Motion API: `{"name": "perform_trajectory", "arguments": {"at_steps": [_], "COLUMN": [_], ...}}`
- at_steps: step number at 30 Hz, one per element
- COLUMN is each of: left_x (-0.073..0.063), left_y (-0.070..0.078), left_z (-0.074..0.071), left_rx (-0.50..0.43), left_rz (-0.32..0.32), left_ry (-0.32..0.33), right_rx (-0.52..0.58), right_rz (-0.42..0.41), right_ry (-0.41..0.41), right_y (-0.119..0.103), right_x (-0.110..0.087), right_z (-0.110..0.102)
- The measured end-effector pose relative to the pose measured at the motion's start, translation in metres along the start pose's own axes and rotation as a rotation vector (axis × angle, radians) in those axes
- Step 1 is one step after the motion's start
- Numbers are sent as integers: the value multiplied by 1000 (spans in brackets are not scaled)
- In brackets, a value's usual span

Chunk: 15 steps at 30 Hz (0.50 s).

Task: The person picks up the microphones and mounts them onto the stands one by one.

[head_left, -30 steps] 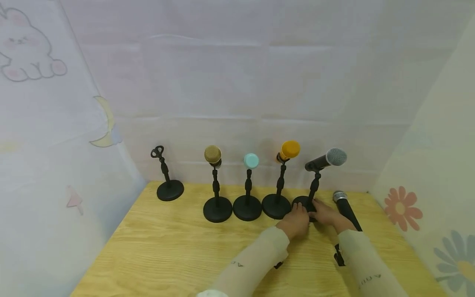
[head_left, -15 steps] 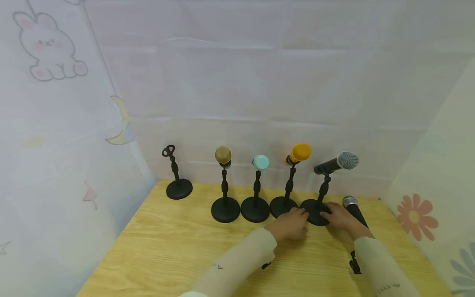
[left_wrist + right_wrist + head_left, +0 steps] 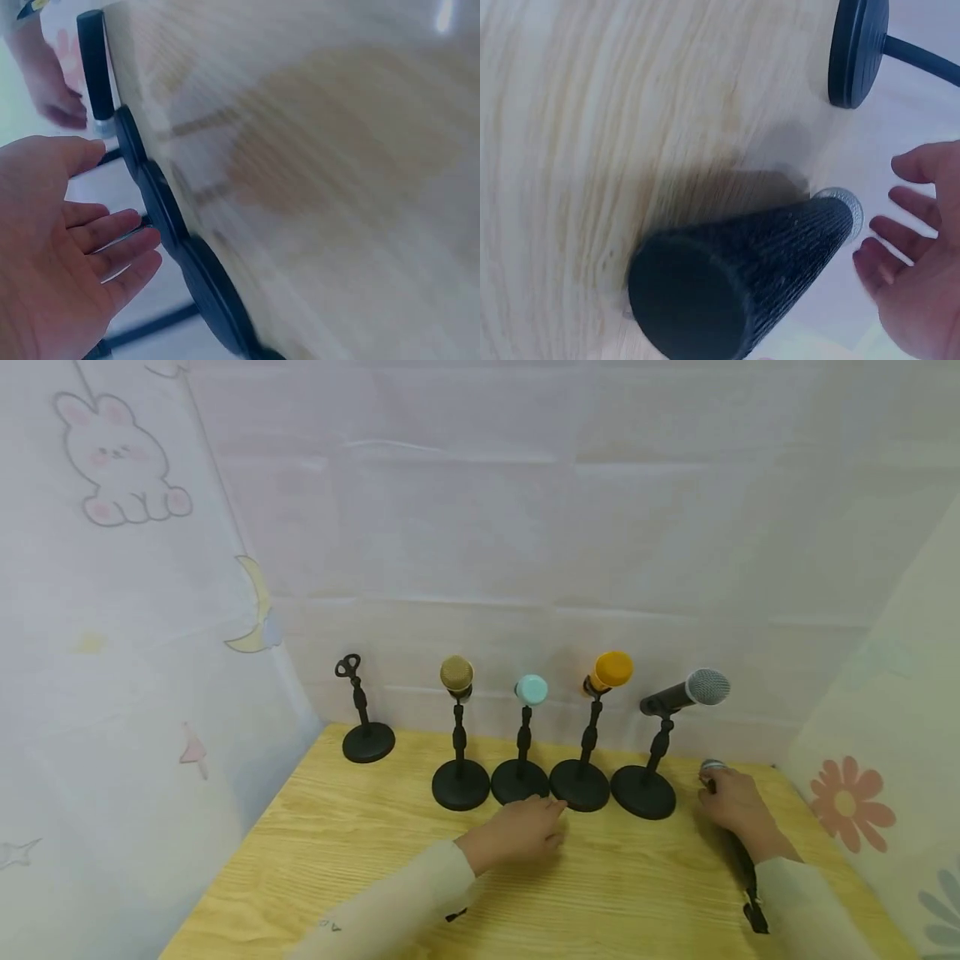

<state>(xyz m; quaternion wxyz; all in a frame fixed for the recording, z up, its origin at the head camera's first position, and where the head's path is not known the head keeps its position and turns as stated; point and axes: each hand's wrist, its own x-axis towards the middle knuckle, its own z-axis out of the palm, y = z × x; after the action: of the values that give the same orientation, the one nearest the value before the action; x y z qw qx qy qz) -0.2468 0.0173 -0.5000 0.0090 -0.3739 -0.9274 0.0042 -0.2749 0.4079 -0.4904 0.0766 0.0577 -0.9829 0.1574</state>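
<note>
My right hand (image 3: 738, 806) is over a black microphone (image 3: 772, 255) with a silver mesh head, which lies on the wooden table at the right. In the right wrist view the fingers are spread and relaxed beside its head, not closed around it. My left hand (image 3: 517, 831) hovers in front of the round stand bases, palm and loosely bent fingers showing in the left wrist view with nothing held. Just left of the lying microphone, a desk stand (image 3: 645, 792) carries a black microphone (image 3: 688, 690) with a silver head, tilted to the right.
Further left stand a yellow-orange microphone (image 3: 612, 669), a light-blue-topped one (image 3: 532, 690) and a gold-headed one (image 3: 457, 674), each on a black stand. A bare stand (image 3: 367, 742) with an empty clip is at far left. White printed sheets (image 3: 480, 527) enclose the table.
My hands have left the rightmost stand's base. The left hand has drawn back leftward, and the right has moved right over the lying microphone. The head view has shifted slightly left.
</note>
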Motion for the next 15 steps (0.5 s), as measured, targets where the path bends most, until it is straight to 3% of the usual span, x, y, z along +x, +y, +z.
{"name": "perform_trajectory", "arguments": {"at_steps": [6, 11, 15], "left_x": [-46, -84, -105], "left_y": [-36, -71, -103], "left_z": [1, -3, -6], "left_rx": [-78, -160, -177], "left_rz": [-45, -114, -188], "left_ry": [43, 102, 130], "right_rx": [18, 43, 45], "right_rz": [161, 234, 262], "right_ry": [-93, -181, -201], "right_y": [13, 19, 23], "right_x": [-10, -14, -17], "right_z": [-9, -4, 2]}}
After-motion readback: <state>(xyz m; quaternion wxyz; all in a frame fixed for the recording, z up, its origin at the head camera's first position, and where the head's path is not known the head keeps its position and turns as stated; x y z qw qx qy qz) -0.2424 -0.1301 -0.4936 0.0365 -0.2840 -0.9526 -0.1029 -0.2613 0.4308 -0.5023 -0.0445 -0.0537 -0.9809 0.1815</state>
